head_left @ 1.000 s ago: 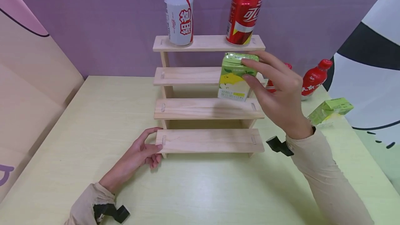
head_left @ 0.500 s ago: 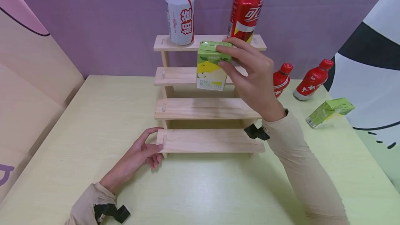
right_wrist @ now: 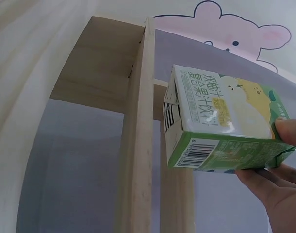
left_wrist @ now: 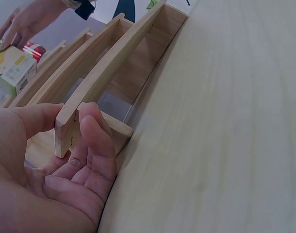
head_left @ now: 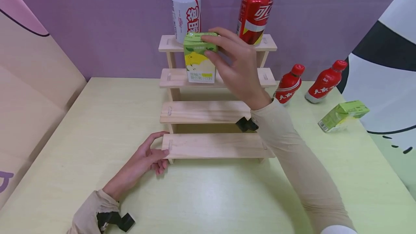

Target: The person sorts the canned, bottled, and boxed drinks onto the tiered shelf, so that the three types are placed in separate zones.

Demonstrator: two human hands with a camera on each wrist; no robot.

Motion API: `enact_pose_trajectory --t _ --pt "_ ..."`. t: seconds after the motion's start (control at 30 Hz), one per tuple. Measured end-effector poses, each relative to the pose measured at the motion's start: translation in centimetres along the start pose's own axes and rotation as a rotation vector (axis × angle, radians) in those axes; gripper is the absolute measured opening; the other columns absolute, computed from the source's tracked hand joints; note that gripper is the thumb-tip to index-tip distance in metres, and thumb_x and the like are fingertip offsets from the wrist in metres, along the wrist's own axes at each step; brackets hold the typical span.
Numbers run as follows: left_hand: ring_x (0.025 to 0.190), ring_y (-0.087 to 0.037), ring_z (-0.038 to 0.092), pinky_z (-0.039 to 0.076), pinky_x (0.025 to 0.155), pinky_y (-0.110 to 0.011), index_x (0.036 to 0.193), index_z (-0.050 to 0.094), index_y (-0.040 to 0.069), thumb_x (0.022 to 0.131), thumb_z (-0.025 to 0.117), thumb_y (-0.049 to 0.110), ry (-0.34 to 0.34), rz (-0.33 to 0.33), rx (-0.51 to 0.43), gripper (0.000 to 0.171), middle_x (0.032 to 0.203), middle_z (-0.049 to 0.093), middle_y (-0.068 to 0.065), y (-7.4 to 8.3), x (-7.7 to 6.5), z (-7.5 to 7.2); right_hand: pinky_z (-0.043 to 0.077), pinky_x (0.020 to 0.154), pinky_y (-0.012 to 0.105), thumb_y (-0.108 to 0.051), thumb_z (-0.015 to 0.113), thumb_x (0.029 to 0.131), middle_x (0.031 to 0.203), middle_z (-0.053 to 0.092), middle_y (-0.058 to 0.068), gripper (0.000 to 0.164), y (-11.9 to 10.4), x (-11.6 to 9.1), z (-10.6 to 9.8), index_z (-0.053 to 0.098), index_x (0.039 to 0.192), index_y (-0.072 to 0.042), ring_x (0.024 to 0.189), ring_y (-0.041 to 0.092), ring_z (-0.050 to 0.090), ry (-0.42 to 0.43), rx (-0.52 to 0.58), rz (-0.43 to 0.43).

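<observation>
A green and yellow juice box (head_left: 200, 60) is pinched upright near its top by my right hand (head_left: 237, 62). It overlaps the left part of the second board from the top, in front of a white soda can (head_left: 186, 13). In the right wrist view, the printed base of the juice carton (right_wrist: 206, 114) faces the wooden boards. My left hand (head_left: 143, 160) grips the left end of the lowest board of the four-step wooden display rack (head_left: 217, 145). In the left wrist view, the thumb and fingers of that hand (left_wrist: 65, 179) close round the board's end.
A red soda can (head_left: 256, 15) stands on the top board's right end. Right of the rack, two red-capped bottles (head_left: 288, 84) stand on the table, and another green juice box (head_left: 341, 116) is near the table's right edge. A purple backdrop (head_left: 130, 28) rises behind.
My right hand has carried the juice box left and a little up, from the rack's right side to before the white can. The left hand has stayed on the lowest board.
</observation>
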State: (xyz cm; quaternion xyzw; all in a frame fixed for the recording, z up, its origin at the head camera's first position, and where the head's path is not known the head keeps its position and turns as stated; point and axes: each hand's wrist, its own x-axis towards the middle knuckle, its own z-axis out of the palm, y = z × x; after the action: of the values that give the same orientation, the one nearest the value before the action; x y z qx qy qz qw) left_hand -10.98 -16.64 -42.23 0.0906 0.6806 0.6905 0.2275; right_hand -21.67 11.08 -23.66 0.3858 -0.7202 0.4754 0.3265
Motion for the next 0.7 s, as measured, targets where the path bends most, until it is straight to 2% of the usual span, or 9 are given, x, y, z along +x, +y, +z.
enact_pose_trajectory --t 0.13,0.27,0.47,0.57,0.7 --pt "0.066 -0.019 0.057 0.052 0.06 -0.029 0.149 0.029 0.027 0.101 0.061 0.026 -0.006 0.002 -0.007 0.058 0.077 0.064 -0.012 0.0 0.0 0.1 0.053 0.095 0.035 0.0 0.069 0.091 0.125 0.064 0.013 0.027 0.5 0.3 0.6 0.07 0.119 0.002 0.113 0.017 0.062 -0.014 0.002 0.017" --pt "0.066 -0.019 0.057 0.052 0.06 -0.029 0.149 0.029 0.027 0.101 0.061 0.026 -0.006 0.001 -0.008 0.058 0.077 0.064 -0.012 0.1 0.0 0.2 0.052 0.096 0.033 0.002 0.068 0.092 0.125 0.063 0.014 0.028 0.8 0.8 1.0 0.069 0.12 0.004 0.111 0.018 0.063 -0.015 0.027 0.076" --pt "0.065 -0.019 0.056 0.052 0.06 -0.029 0.149 0.028 0.028 0.101 0.061 0.026 0.006 -0.001 -0.002 0.058 0.077 0.064 -0.012 0.2 -0.2 0.2 0.051 0.098 0.033 0.007 0.066 0.091 0.125 0.061 0.021 0.027 -0.5 1.3 1.7 0.067 0.118 0.01 0.112 0.021 0.063 -0.018 0.048 0.176" --pt "0.065 -0.019 0.056 0.052 0.06 -0.029 0.149 0.028 0.027 0.101 0.061 0.026 0.003 0.0 -0.001 0.059 0.077 0.064 -0.012 0.2 -0.2 0.3 0.05 0.098 0.031 0.007 0.065 0.092 0.128 0.06 0.019 0.028 -0.9 1.3 1.7 0.066 0.12 0.009 0.115 0.019 0.061 -0.042 0.04 0.237" --pt "0.065 -0.019 0.057 0.052 0.06 -0.028 0.149 0.028 0.027 0.101 0.061 0.026 0.002 0.0 0.002 0.058 0.078 0.064 -0.012 0.2 -0.2 0.3 0.05 0.098 0.03 0.005 0.064 0.093 0.128 0.059 0.018 0.029 -0.8 1.3 1.6 0.065 0.122 0.007 0.117 0.019 0.06 -0.065 0.04 0.27"
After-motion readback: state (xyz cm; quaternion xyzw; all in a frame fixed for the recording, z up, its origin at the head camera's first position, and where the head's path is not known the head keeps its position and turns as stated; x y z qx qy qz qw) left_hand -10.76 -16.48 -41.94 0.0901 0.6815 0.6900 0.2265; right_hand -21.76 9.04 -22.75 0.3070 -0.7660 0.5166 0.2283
